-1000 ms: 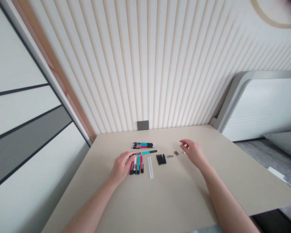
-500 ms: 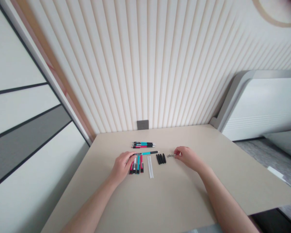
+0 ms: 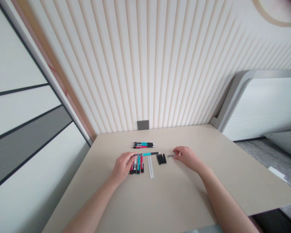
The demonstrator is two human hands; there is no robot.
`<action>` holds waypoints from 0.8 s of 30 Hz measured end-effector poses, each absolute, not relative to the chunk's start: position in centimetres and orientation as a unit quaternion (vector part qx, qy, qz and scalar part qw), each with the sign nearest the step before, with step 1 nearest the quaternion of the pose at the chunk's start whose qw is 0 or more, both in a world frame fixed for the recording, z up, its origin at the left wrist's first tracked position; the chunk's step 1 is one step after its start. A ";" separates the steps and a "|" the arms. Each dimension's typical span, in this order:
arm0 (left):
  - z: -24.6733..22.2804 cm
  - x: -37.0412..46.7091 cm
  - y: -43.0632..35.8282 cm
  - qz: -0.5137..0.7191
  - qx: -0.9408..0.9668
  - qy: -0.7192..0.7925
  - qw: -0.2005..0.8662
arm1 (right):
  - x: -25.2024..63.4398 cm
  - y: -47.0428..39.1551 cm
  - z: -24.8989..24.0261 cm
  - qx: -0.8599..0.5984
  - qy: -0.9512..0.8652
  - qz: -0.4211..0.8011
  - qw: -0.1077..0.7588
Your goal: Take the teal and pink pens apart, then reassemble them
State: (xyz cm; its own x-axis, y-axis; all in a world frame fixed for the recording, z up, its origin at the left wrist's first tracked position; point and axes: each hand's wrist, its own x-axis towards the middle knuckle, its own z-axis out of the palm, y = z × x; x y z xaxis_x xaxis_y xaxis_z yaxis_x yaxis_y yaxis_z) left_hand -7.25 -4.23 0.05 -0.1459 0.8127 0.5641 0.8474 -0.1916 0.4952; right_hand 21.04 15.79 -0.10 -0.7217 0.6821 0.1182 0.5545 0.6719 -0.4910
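My left hand (image 3: 122, 166) is closed on the left end of a blue and black pen (image 3: 146, 154), which points right with its tip bare. Beneath that hand lie several red, white and blue pen barrels (image 3: 138, 165). White refills (image 3: 150, 167) lie side by side to their right, then several black grips (image 3: 161, 158). At the small metal pieces (image 3: 170, 156), my right hand (image 3: 183, 156) has its thumb and fingertips drawn together; what they hold, if anything, is too small to make out.
Pens (image 3: 144, 145) lie in a stack behind the held pen on the beige table (image 3: 160, 200). A dark socket (image 3: 143, 125) sits on the ribbed wall. A bed is at the right, a cabinet at the left.
My right hand has shifted very slightly left at the metal pieces, its fingertips a little changed. My left hand keeps the pen in nearly the same place.
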 end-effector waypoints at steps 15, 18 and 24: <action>-0.3 -6.9 -4.5 -0.408 -0.696 -0.591 -0.006 | 16.5 8.5 1.0 -0.159 -0.921 0.269 0.232; -0.2 -6.8 -4.5 -0.401 -0.709 -0.580 -0.004 | 16.4 8.8 0.2 -0.165 -0.923 0.266 0.225; 0.0 -6.7 -4.3 -0.383 -0.715 -0.585 -0.015 | 16.5 9.0 0.1 -0.176 -0.928 0.213 0.251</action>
